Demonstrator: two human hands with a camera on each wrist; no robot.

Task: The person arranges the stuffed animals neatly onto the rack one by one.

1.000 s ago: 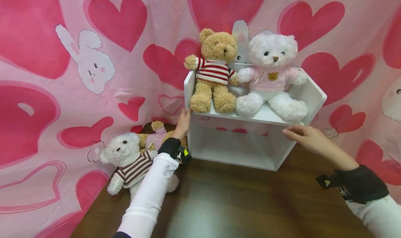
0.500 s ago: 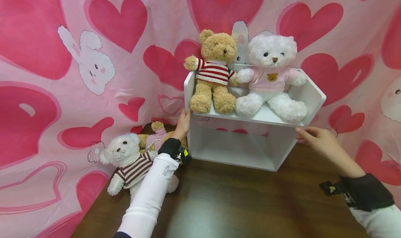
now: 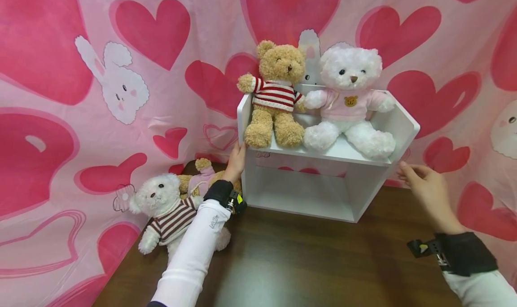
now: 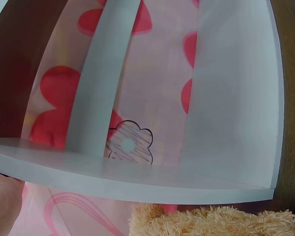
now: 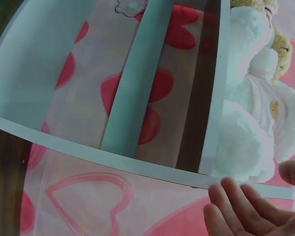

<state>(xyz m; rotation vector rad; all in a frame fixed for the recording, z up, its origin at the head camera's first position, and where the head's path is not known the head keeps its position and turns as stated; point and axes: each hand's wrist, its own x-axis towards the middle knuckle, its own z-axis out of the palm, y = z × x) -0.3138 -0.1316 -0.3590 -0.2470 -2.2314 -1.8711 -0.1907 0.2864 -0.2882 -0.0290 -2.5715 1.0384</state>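
Note:
A white two-tier shelf point(image 3: 299, 192) stands on the brown table. On its top tier sit a tan teddy bear point(image 3: 274, 94) in a red-and-white striped sweater and a white teddy bear point(image 3: 350, 103) in a pink top. My left hand point(image 3: 235, 163) rests against the outside of the left side panel, fingers pointing up; only a bit of that hand shows in the left wrist view. Beside the right side panel is my right hand point(image 3: 428, 188), fingers loosely bent and thumb apart, holding nothing. Whether its fingertips point(image 5: 228, 184) touch the panel, I cannot tell.
Left of the shelf, a white teddy bear point(image 3: 171, 212) in a brown-striped shirt lies partly behind my left forearm. Behind it lies a tan teddy bear point(image 3: 202, 179) in pink. A pink heart-print cloth point(image 3: 169, 100) hangs behind the table point(image 3: 299, 262).
My right hand has moved to the right, from the shelf's front right corner to beside its right panel. The left hand has stayed on the left panel. Shelf and bears look unmoved.

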